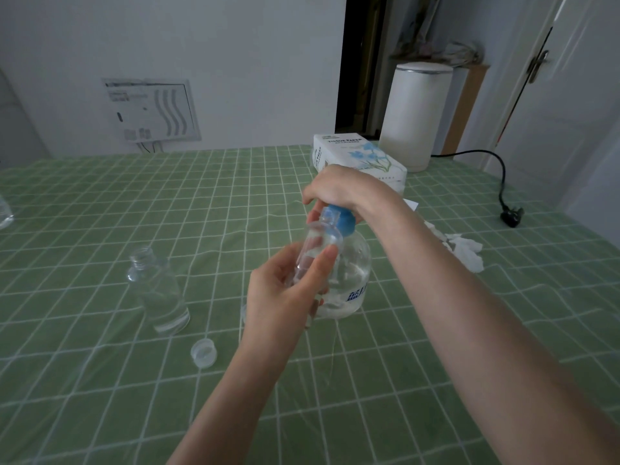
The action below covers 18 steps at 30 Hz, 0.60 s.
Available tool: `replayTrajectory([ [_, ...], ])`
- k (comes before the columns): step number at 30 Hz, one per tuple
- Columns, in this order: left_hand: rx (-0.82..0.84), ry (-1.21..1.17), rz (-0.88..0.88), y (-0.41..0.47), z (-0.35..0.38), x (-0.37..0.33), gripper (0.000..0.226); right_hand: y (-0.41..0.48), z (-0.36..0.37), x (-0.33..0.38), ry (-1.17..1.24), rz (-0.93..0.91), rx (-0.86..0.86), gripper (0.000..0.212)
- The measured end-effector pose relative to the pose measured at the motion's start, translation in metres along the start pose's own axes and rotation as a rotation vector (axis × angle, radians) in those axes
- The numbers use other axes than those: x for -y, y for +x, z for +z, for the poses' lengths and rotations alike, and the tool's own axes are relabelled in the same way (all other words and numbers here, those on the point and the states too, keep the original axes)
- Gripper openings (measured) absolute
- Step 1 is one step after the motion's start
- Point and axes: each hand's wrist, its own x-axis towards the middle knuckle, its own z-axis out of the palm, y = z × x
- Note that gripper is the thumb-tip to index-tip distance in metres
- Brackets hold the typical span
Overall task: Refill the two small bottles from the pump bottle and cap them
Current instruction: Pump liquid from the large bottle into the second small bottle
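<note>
Near the table's middle, the left hand (281, 293) is gripping a small bottle (315, 250) under the pump bottle (352, 266) spout while the right hand (339, 191) is closing over its blue pump head (340, 221).

The right hand (339, 193) hides the pump bottle's (352, 270) nozzle.

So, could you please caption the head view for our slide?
Right hand presses the pump bottle while left hand holds a small bottle at its spout.
</note>
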Motion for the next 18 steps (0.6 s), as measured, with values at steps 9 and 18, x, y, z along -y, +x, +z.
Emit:
replayTrajectory([
  [9,-0.005,-0.003,0.011,-0.001,0.000,0.002,0.015,0.001,0.002,-0.002,0.031,0.005,0.001,0.035],
  [18,-0.019,-0.011,0.023,0.003,0.000,0.000,0.016,-0.004,-0.005,0.006,-0.033,-0.010,-0.026,0.031],
])
